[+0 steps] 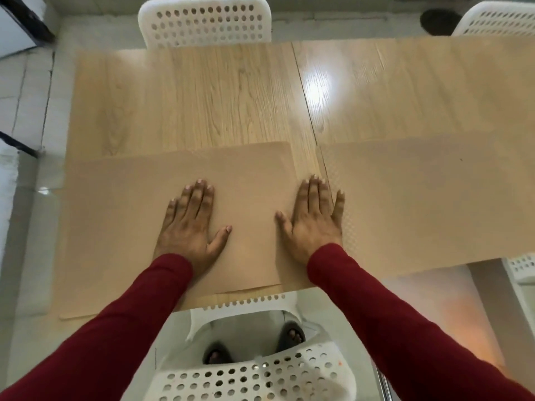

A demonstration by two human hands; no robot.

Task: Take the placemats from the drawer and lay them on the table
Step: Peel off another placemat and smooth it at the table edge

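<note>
- Table: light wood, seam down the mid.
- Left mat: tan, flat on table's near-left part; near-left corner hangs over table edge.
- Right mat: flat, near-right of seam, apart from left mat.
- Left hand: open, palm down, fingers spread, on left mat.
- Right hand: open, flat, across left mat's right edge, fingertips on bare table by seam.
- White chairs: one at far side, one at near side.

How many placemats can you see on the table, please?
4: one under both hands, one on the near right, one at the far left, one at the far right. A second may lie beneath the first.
</note>
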